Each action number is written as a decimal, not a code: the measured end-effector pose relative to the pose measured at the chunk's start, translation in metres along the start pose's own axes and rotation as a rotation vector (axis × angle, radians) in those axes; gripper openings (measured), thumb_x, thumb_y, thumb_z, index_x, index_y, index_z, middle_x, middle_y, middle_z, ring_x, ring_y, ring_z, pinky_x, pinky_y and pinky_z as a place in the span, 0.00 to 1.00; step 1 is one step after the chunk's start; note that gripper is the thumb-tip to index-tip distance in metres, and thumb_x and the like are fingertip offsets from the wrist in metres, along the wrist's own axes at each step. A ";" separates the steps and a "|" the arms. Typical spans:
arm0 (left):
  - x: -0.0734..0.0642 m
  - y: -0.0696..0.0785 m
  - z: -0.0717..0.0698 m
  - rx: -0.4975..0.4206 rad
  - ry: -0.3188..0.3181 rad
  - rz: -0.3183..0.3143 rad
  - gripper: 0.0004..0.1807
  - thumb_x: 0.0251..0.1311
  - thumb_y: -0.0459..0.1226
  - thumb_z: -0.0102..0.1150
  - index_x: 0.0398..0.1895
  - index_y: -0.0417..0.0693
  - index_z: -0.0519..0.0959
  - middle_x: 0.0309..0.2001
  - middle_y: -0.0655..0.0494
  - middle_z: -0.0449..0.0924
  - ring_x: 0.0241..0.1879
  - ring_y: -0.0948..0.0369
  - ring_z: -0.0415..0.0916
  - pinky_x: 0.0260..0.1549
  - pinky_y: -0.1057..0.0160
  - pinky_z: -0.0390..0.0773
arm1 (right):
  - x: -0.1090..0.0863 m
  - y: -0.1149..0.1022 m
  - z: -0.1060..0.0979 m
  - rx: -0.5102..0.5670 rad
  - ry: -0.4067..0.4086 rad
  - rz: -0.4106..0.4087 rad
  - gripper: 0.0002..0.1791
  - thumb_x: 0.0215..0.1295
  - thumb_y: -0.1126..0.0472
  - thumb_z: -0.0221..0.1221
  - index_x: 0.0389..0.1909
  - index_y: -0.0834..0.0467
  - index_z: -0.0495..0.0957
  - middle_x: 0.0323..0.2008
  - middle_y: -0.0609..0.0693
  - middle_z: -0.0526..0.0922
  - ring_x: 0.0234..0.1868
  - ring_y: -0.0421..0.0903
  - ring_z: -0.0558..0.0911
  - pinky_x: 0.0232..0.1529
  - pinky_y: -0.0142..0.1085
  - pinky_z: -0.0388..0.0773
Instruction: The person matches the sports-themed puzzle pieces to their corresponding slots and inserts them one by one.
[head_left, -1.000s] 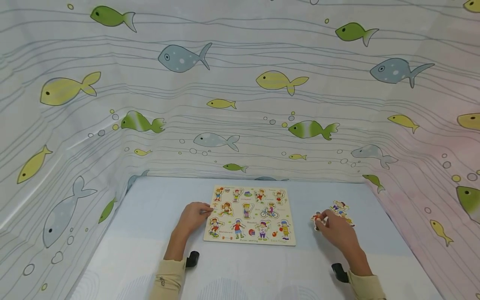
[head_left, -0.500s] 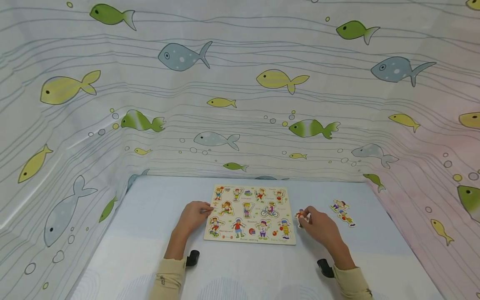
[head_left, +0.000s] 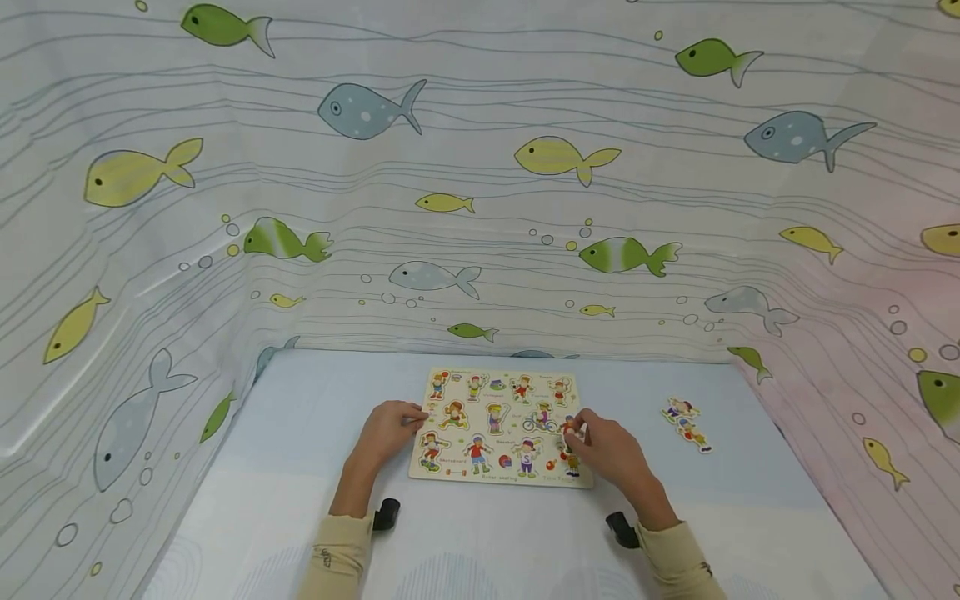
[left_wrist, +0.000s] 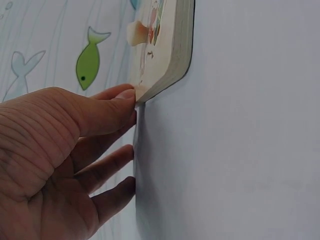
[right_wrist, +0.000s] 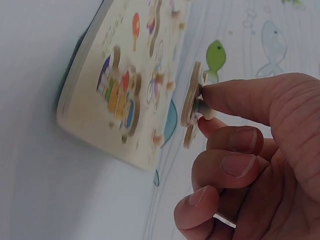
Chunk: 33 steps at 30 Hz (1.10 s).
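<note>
A wooden peg puzzle board (head_left: pixel 465 425) printed with children playing sports lies on the table. At its left edge, my left hand (head_left: pixel 388 433) pinches the board between thumb and index finger; the other fingers are spread in the left wrist view. My right hand (head_left: pixel 611 446) is over the board's right edge. Between its thumb and index finger it holds a puzzle piece (right_wrist: pixel 190 102) by a small peg, tilted and apart from the board in the right wrist view. The piece's printed side is partly covered by the fingers in the head view.
Two loose puzzle pieces, one (head_left: pixel 680 408) touching the other (head_left: pixel 693 435), lie on the table right of the board. A fish-patterned cloth (head_left: pixel 517 233) hangs around the back and sides of the table (head_left: pixel 285 467).
My right hand has carried the puzzle piece leftward from near the loose pieces to the right edge of the board. My left hand has stayed at the board's left edge.
</note>
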<state>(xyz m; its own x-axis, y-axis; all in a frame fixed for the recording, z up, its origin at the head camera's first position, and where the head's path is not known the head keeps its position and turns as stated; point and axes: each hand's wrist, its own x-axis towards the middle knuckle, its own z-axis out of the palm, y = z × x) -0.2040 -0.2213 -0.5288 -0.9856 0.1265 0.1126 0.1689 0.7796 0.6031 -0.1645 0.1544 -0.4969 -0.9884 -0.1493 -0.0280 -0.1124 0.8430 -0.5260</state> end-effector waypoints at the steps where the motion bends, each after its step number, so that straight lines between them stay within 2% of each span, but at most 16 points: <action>1: 0.000 0.000 0.000 0.000 0.000 -0.001 0.08 0.56 0.30 0.69 0.40 0.42 0.88 0.47 0.47 0.85 0.53 0.47 0.78 0.56 0.45 0.74 | 0.001 -0.003 0.002 -0.002 -0.002 -0.006 0.11 0.67 0.52 0.62 0.41 0.53 0.74 0.18 0.46 0.70 0.17 0.43 0.68 0.16 0.35 0.62; 13: -0.002 0.003 -0.001 -0.015 -0.016 -0.025 0.08 0.56 0.31 0.69 0.40 0.42 0.88 0.48 0.47 0.84 0.54 0.47 0.78 0.57 0.45 0.73 | 0.011 -0.038 0.031 -0.040 -0.040 -0.163 0.07 0.67 0.54 0.62 0.36 0.51 0.74 0.14 0.41 0.69 0.15 0.38 0.65 0.15 0.31 0.58; 19: -0.002 0.003 -0.002 -0.008 -0.004 -0.010 0.08 0.56 0.30 0.69 0.40 0.41 0.88 0.47 0.47 0.84 0.53 0.46 0.78 0.57 0.45 0.73 | 0.015 -0.052 0.045 -0.048 -0.043 -0.243 0.06 0.66 0.55 0.61 0.36 0.51 0.74 0.14 0.40 0.67 0.14 0.36 0.63 0.14 0.30 0.56; 25: -0.002 0.003 -0.002 0.000 0.005 0.000 0.08 0.56 0.31 0.69 0.40 0.42 0.88 0.47 0.47 0.85 0.53 0.46 0.78 0.57 0.45 0.73 | 0.019 -0.066 0.056 -0.027 -0.066 -0.273 0.05 0.66 0.55 0.61 0.35 0.51 0.75 0.12 0.39 0.65 0.13 0.35 0.61 0.13 0.29 0.54; 33: -0.002 0.004 -0.002 -0.003 -0.002 0.004 0.08 0.56 0.31 0.69 0.40 0.42 0.88 0.47 0.46 0.85 0.53 0.46 0.79 0.55 0.45 0.74 | 0.024 -0.080 0.069 -0.053 -0.094 -0.297 0.06 0.67 0.53 0.60 0.36 0.50 0.75 0.12 0.39 0.64 0.13 0.36 0.60 0.14 0.30 0.53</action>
<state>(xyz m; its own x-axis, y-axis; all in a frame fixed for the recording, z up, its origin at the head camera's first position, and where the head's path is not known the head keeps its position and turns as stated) -0.2018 -0.2199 -0.5253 -0.9848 0.1313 0.1134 0.1733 0.7774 0.6046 -0.1722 0.0474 -0.5145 -0.8980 -0.4382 0.0405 -0.4025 0.7805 -0.4783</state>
